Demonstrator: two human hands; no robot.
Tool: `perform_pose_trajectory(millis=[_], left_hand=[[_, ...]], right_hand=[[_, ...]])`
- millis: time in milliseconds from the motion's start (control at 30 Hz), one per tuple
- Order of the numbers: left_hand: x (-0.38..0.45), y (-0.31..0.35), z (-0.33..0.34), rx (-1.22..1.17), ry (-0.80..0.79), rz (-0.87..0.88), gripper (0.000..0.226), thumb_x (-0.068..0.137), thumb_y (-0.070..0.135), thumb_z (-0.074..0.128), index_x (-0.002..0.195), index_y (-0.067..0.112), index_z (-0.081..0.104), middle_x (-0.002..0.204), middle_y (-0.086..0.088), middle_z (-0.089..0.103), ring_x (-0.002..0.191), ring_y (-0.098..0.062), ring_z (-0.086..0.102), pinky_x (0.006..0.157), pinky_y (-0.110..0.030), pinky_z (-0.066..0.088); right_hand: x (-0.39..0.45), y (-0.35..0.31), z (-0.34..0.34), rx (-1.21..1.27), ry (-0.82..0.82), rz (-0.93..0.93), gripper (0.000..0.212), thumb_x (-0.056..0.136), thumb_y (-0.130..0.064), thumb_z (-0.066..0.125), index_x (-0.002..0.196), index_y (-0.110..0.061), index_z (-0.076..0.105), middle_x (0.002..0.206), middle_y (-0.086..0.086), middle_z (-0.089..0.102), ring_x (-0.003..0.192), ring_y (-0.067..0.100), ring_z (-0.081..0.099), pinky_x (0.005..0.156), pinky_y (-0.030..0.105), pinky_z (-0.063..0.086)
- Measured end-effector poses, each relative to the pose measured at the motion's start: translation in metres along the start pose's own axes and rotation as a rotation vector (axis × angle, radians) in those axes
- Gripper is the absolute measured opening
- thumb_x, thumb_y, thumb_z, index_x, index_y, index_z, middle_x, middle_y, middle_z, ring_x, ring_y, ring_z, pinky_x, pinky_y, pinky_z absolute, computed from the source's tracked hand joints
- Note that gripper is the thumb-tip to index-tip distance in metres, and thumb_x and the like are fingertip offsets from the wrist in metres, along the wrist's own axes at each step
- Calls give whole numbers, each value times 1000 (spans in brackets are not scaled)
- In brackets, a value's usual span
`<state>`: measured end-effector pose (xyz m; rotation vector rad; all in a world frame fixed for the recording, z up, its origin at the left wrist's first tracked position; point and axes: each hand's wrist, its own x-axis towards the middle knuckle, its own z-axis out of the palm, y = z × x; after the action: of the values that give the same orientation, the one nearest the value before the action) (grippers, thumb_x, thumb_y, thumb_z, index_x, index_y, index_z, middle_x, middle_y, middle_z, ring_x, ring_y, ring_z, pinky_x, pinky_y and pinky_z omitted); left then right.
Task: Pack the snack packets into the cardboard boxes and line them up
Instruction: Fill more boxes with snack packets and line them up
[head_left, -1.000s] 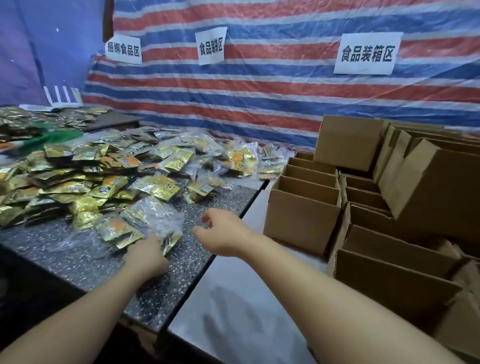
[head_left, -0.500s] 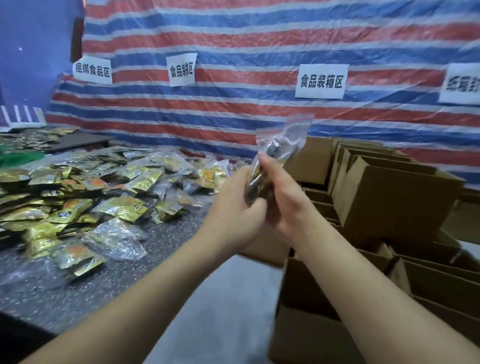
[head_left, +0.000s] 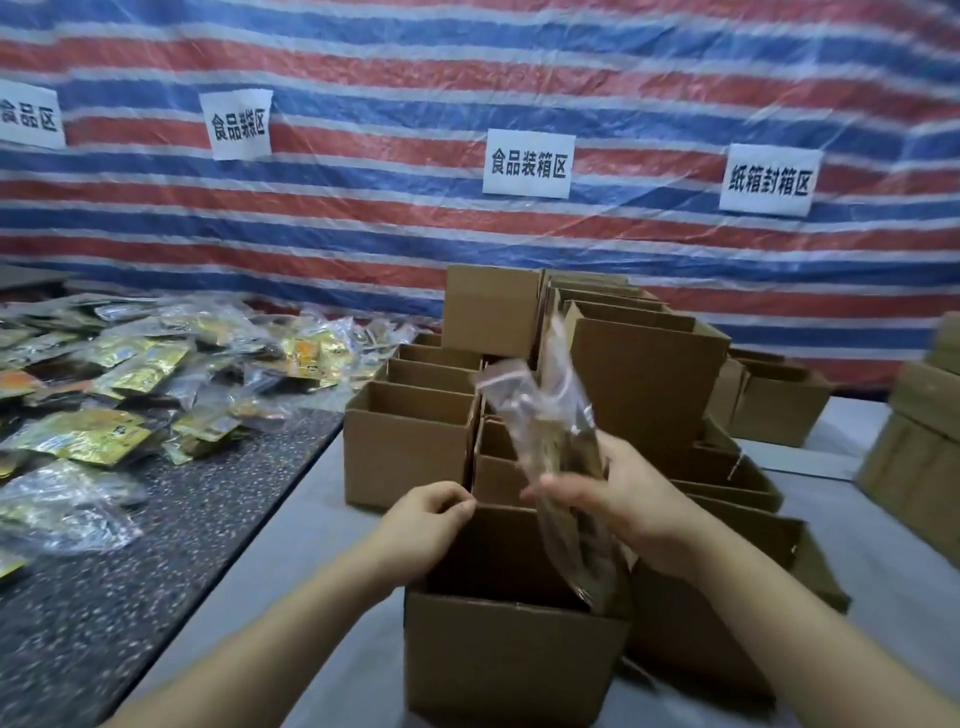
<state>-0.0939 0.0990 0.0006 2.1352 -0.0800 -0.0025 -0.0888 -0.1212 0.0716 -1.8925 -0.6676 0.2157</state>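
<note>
Right hand: the right hand (head_left: 618, 499) is seen over the nearest open box (head_left: 514, 660); fingers are curled round a clear bag of snack packets (head_left: 558, 457); the bag is clamped at its mid-section.
Bag: held tilted, upper end w/ pink strip up and away from the camera; lower end is dipped inside the nearest box, near its right wall; contents blurred.
Left hand: the left hand (head_left: 431, 519) is placed at the box's far-left rim; fingers are curled together; whether the rim is pinched cannot be told.
Boxes: further open cardboard boxes (head_left: 415, 441) are ranged in rows behind, on a grey surface (head_left: 291, 597); some stacked taller at the back.
Packets: a loose heap of gold and clear snack packets (head_left: 124, 395) is spread on a dark speckled table (head_left: 130, 571), left of the boxes.
Backdrop: a red-white-blue striped tarp (head_left: 467, 78) w/ white paper signs (head_left: 528, 163) fixed on it.
</note>
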Motion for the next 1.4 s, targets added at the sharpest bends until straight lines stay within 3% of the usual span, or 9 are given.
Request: perform_pose_trajectory(millis=[167, 267, 400, 567, 767, 900, 1133, 1333, 1400], left_hand=[[-4, 6, 0, -168, -25, 3, 19, 101, 17, 52, 105, 16, 70, 105, 4, 72, 104, -13, 65, 99, -34, 49], [-12, 8, -4, -177, -101, 121, 23, 93, -5, 57, 83, 14, 65, 72, 21, 71, 74, 3, 65, 73, -10, 49], [-14, 7, -2, -348, -23, 20, 18, 93, -2, 59, 79, 9, 61, 65, 6, 66, 58, -1, 61, 53, -13, 46], [-10, 6, 14, -183, 91, -65, 27, 106, 20, 38, 88, 12, 56, 76, 0, 54, 75, -13, 50, 61, -24, 40], [0, -1, 14, -78, 100, -27, 26, 106, 24, 37, 87, 16, 54, 84, 0, 56, 80, -13, 50, 72, -30, 41], [4, -3, 17, -76, 86, -34, 27, 107, 28, 35, 86, 22, 51, 87, -1, 57, 86, -15, 55, 77, -32, 47], [8, -2, 16, -59, 66, -63, 26, 107, 28, 34, 90, 21, 53, 90, -1, 58, 87, -14, 54, 69, -26, 43], [6, 0, 11, -45, 42, -53, 26, 107, 30, 35, 89, 23, 53, 87, 1, 57, 84, -11, 55, 65, -23, 39], [5, 2, 12, -44, 42, -55, 27, 107, 31, 35, 89, 22, 53, 87, 1, 57, 83, -11, 55, 65, -23, 40]], right_hand=[[0, 13, 3, -259, -304, 154, 24, 87, -32, 73, 99, -52, 69, 102, -12, 71, 94, 7, 69, 83, 27, 56], [10, 15, 11, -422, -456, 248, 20, 80, -50, 69, 99, -41, 71, 101, -6, 70, 96, 13, 68, 93, 39, 56], [24, 17, 15, -595, -595, 367, 11, 88, -44, 64, 93, -36, 69, 93, -9, 67, 92, 12, 63, 84, 31, 49], [29, 54, 49, -948, -771, 381, 38, 103, -24, 53, 141, -26, 56, 137, 1, 60, 122, 22, 57, 105, 37, 41], [34, 44, 35, -788, -736, 462, 71, 95, -28, 68, 157, -29, 32, 157, -1, 39, 137, 19, 45, 112, 36, 41], [30, 27, 21, -678, -647, 399, 38, 94, -30, 68, 131, -39, 61, 130, -11, 59, 106, 5, 58, 82, 20, 50], [45, 37, 59, -717, -810, 665, 50, 107, -33, 46, 151, -10, 42, 148, 13, 51, 134, 28, 49, 99, 30, 37], [26, 31, 43, -529, -501, 675, 48, 103, -59, 37, 111, -24, 70, 85, -12, 71, 74, -1, 65, 67, 18, 51], [23, 31, 35, -674, -446, 653, 48, 103, -59, 39, 107, -23, 70, 83, -9, 66, 75, 4, 61, 69, 23, 47]])
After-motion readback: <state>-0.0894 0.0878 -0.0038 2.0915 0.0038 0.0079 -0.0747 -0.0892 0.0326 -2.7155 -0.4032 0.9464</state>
